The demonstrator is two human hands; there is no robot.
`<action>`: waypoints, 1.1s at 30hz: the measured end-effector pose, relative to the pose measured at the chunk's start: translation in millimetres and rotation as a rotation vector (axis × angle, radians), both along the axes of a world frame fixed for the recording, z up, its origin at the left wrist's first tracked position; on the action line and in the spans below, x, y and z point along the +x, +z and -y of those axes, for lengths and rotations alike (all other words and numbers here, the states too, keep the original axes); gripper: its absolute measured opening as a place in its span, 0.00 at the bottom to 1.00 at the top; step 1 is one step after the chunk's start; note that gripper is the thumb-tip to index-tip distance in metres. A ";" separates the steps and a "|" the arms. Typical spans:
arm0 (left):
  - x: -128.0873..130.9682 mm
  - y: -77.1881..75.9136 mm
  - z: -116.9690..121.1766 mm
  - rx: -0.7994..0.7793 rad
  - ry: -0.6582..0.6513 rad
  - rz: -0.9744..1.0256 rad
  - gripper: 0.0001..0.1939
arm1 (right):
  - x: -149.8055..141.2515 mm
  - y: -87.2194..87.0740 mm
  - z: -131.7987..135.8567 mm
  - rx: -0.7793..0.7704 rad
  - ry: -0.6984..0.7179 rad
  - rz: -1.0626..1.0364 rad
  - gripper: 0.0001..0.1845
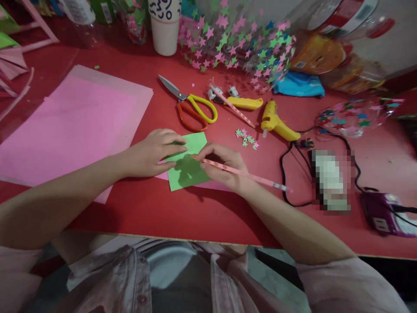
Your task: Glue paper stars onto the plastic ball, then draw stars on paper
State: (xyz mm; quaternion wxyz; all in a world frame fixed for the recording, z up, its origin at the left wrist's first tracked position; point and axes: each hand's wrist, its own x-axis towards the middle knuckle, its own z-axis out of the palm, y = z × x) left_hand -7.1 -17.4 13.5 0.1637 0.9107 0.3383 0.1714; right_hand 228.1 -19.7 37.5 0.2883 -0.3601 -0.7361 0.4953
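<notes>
A small sheet of green paper [185,176] lies on the red table in front of me, over a strip of pink paper [220,186]. My left hand [159,152] rests flat with its fingers spread over the sheet's left side. Pinched in my right hand [223,165] is a pink pencil [254,176], its tip at the middle of the green paper and its eraser end pointing right. Whether there are marks under the tip I cannot make out. Scissors [192,106] with yellow and red handles lie just beyond the paper.
Large pink sheets [71,117] cover the left side. Behind my right hand lie paper stars [246,139], a second pencil [234,108], a yellow cutter [246,103] and a yellow glue gun [276,121] with a black cord. A white cup [165,34] stands at the back.
</notes>
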 end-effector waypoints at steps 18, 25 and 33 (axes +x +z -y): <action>-2.5 -0.1 -4.5 -0.142 0.018 0.005 0.23 | -12.6 -9.0 9.3 -0.001 0.098 0.052 0.05; -1.4 -0.3 -3.8 -0.133 -0.030 0.008 0.24 | -11.8 -8.6 11.1 0.018 0.114 0.063 0.05; -1.1 -0.3 -4.0 -0.132 -0.018 -0.006 0.24 | -11.3 -12.1 8.7 0.040 0.192 0.049 0.07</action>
